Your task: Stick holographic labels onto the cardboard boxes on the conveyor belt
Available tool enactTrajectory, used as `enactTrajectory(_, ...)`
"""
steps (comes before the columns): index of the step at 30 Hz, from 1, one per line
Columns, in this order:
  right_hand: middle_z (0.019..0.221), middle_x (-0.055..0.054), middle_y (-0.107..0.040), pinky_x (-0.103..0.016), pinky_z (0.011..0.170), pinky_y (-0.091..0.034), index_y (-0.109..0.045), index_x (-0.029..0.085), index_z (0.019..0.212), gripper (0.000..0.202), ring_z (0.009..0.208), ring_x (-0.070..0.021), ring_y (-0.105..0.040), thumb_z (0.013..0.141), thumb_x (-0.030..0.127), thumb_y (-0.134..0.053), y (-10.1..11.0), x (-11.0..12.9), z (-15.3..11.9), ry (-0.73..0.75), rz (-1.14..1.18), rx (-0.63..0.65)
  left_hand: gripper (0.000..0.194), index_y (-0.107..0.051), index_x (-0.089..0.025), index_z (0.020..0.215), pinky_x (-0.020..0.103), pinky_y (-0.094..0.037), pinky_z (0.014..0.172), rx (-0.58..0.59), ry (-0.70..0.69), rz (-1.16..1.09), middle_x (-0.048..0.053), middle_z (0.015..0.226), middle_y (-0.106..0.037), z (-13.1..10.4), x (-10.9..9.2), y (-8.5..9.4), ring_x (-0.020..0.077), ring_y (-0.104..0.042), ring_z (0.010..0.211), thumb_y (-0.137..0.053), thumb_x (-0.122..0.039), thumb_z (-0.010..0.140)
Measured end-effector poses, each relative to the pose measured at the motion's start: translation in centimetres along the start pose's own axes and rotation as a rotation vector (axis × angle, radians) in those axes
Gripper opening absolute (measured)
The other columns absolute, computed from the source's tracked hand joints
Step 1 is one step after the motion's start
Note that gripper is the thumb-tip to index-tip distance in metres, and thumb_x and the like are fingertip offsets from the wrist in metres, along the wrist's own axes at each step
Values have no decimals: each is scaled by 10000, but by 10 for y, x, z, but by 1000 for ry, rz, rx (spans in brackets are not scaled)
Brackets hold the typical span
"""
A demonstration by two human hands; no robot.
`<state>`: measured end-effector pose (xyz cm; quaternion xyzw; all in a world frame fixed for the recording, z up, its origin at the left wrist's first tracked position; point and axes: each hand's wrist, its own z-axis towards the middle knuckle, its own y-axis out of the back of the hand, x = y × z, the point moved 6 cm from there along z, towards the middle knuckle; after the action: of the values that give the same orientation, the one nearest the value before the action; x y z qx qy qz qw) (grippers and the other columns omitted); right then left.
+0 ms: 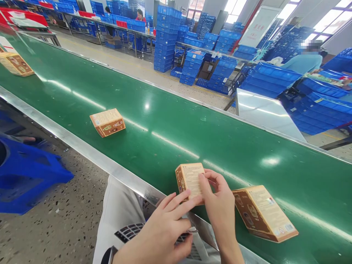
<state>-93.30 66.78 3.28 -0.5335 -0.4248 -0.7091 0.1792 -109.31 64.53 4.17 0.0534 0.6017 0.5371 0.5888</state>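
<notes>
A small cream and brown cardboard box with printed text on its upper face sits on the green conveyor belt close to the near rail. My right hand grips its right side, thumb on the printed face and fingers curled behind the edge. From the lower left, my left hand reaches over with fingers stretched and apart, the fingertips touching the box's near end. A similar box lies on the belt just right of my right hand. Another box rests farther left along the belt.
More cartons lie at the belt's far left. A metal rail runs along the near edge. A blue plastic stool stands at the left. Beyond the belt are stacked blue crates, a metal table and a seated person.
</notes>
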Motion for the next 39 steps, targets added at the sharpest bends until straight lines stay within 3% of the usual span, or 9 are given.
enactTrajectory(3,1037,-137,-708,-421,789,-495,-626,224,843,297,972,-313,-655,834,520,-620,9,7,0,104,-169,-68,175,-698,-168,801,491,-434,1152,15,-16,3,100,1569,-472,2,0,-7,347,-430,1457,-566,-53,791)
enactTrajectory(9,913,-99,-685,-326,542,-425,-569,210,988,369,694,-238,-641,805,502,-700,27,-5,19,65,-202,-158,171,-697,-182,763,503,-437,1140,70,-46,-52,81,1567,-469,7,1,-21,356,-445,1446,-575,-64,784)
enactTrajectory(13,994,-131,-709,-323,530,-448,-616,191,996,352,744,-249,-671,848,511,-617,54,-8,22,130,-216,-259,95,-684,-185,777,456,-445,1132,15,-61,-165,126,1516,-538,6,3,-18,338,-494,1413,-614,-146,829)
enactTrajectory(17,916,-79,-763,-310,594,-555,-675,222,986,262,817,-247,-733,959,460,-569,62,10,-1,296,-222,-3,243,-605,-197,697,277,-563,782,-101,220,-395,80,886,-789,0,16,-7,218,-727,843,-548,-267,923)
enactTrajectory(20,954,-30,-771,-272,706,-601,-661,248,1064,130,833,-200,-751,991,323,-584,48,36,-33,579,-243,268,439,-408,-201,583,224,-347,506,-108,443,-521,-46,516,-451,-5,22,-6,113,-404,503,-501,-401,962)
enactTrajectory(24,1036,-61,-756,-289,800,-599,-613,217,1173,197,912,-206,-734,977,199,-600,27,51,-62,884,-294,323,434,-353,-200,631,239,-248,526,-90,455,-610,-59,578,-330,-3,18,-7,110,-281,556,-478,-432,975)
enactTrajectory(31,1003,-86,-756,-351,774,-592,-639,206,1039,163,865,-226,-723,937,87,-595,19,53,-68,1032,-396,232,449,-353,-199,630,245,-224,524,-98,513,-630,-57,590,-301,-4,21,-7,116,-258,581,-480,-462,970)
enactTrajectory(35,1003,-60,-763,-325,808,-611,-639,239,989,207,910,-222,-734,903,53,-608,22,55,-65,1029,-218,337,379,-473,-179,653,237,-254,540,-132,564,-664,-48,611,-360,-8,23,-11,121,-310,607,-558,-436,918)
enactTrajectory(39,1055,-22,-772,-282,799,-626,-648,290,1074,163,931,-210,-755,948,192,-613,25,39,-48,796,-92,399,304,-591,-162,689,234,-321,565,-102,579,-610,-34,621,-444,-14,31,1,127,-393,607,-554,-371,906)
